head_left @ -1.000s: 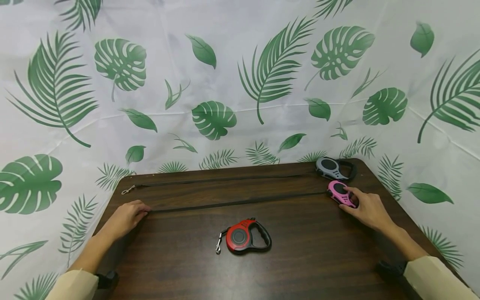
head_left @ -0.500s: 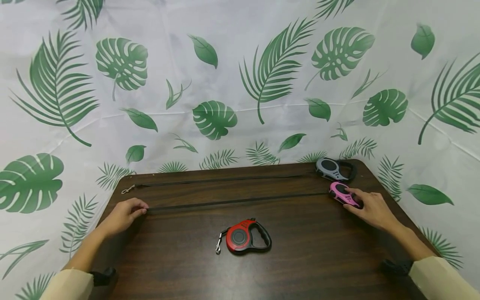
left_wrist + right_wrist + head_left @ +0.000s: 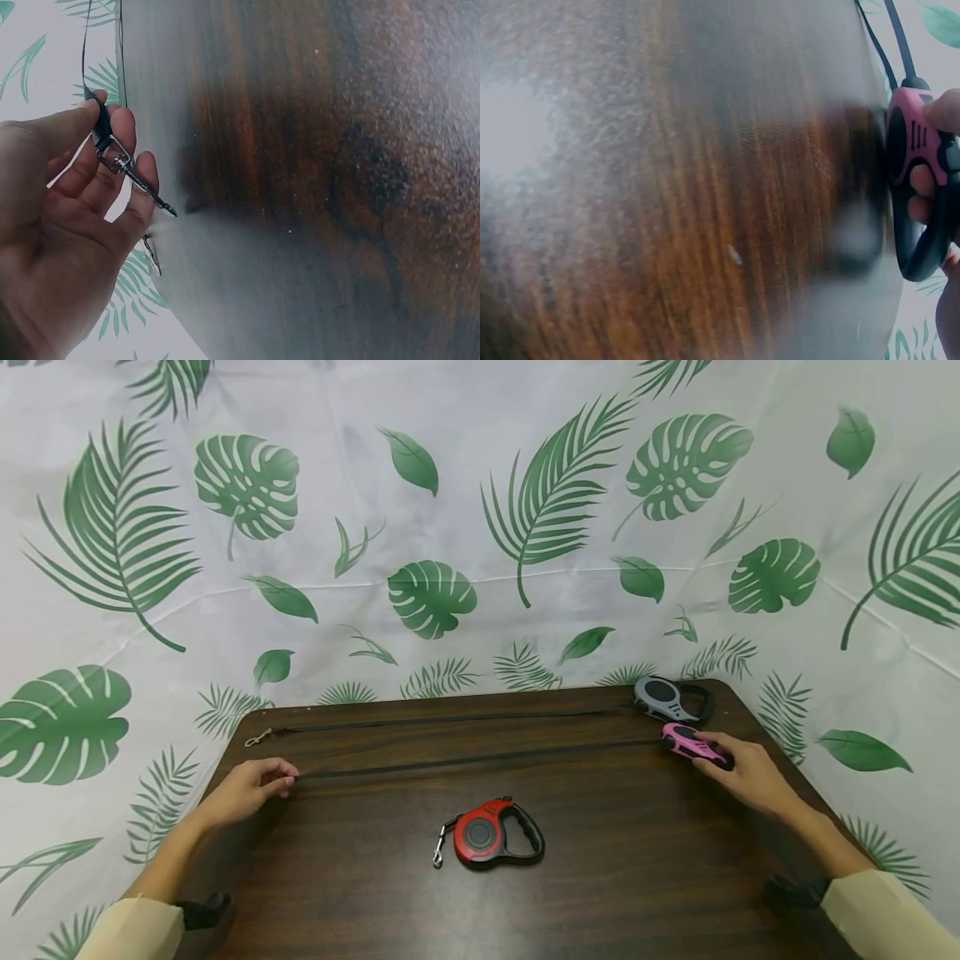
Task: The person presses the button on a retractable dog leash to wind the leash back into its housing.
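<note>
My right hand (image 3: 750,777) grips the handle of a pink and black retractable dog leash (image 3: 684,740) near the table's right side. In the right wrist view, fingers pass through the loop of its black handle (image 3: 922,262). Its black strap (image 3: 480,758) runs out straight across the table to my left hand (image 3: 251,789). There, thumb and fingers pinch the strap's end, seen in the left wrist view; the metal snap hook (image 3: 139,180) hangs against the fingers. Closer to the front lies a red and black retractable leash (image 3: 480,833), wound in, with its hook beside it.
A grey retractable leash (image 3: 660,691) lies at the back right corner. From it a black strap (image 3: 450,719) stretches along the back edge to a metal hook (image 3: 258,737) at the left. Behind the dark wooden table (image 3: 360,893) hangs a leaf-print cloth (image 3: 337,485).
The pink leash has shifted slightly right and tipped more onto its edge in my right hand. My left hand has turned a little, still pinching the strap end. The other leashes lie as before.
</note>
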A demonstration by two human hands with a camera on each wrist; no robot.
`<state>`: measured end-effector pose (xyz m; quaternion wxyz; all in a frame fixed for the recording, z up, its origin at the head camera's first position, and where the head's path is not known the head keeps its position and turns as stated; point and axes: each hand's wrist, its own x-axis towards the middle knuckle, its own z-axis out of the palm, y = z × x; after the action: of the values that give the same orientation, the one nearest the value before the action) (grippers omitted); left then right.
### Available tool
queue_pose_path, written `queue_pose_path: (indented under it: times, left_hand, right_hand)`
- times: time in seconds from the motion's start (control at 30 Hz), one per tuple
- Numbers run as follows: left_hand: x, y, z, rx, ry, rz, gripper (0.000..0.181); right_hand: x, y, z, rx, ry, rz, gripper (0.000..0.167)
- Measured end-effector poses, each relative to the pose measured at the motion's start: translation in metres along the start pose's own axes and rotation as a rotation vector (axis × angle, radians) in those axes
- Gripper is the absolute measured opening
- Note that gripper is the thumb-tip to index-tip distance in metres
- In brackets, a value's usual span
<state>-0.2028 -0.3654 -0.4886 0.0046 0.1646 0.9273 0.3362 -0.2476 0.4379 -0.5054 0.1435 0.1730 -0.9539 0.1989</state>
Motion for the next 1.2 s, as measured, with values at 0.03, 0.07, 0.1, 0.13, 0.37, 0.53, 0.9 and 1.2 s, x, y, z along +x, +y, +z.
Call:
queue_pose_path:
  times: [0.03, 0.07, 0.1, 0.13, 0.37, 0.53, 0.9, 1.2]
  left_hand:
    - [0.000, 0.000, 0.000, -0.007, -0.006, -0.006, 0.006]
    - [0.000, 0.001, 0.000, -0.012, -0.010, -0.010, 0.006]
    - [0.000, 0.001, -0.001, -0.014, -0.010, -0.009, 0.007]
    - [0.001, 0.001, -0.001, -0.010, -0.006, -0.006, 0.007]
    - [0.001, 0.002, -0.002, 0.054, 0.040, 0.041, 0.009]
    - [0.000, 0.002, -0.003, 0.029, 0.022, 0.036, 0.010]
    - [0.003, 0.001, -0.003, 0.073, 0.097, 0.082, 0.011]
    - [0.002, -0.002, -0.004, 0.113, 0.172, 0.153, 0.015]
  right_hand:
    - [0.001, 0.000, -0.001, 0.006, 0.001, 0.012, 0.050]
    - [0.001, 0.000, -0.001, 0.011, 0.003, 0.026, 0.049]
    - [0.002, 0.000, -0.002, 0.018, 0.005, 0.041, 0.048]
    - [0.003, 0.000, -0.002, 0.023, 0.005, 0.057, 0.047]
    - [0.007, -0.002, -0.008, 0.054, 0.028, 0.132, 0.041]
    - [0.010, -0.002, -0.010, 0.099, 0.021, 0.200, 0.045]
    - [0.017, 0.001, -0.021, 0.198, 0.012, 0.288, 0.049]
    - [0.019, 0.003, -0.028, 0.295, -0.004, 0.333, 0.047]
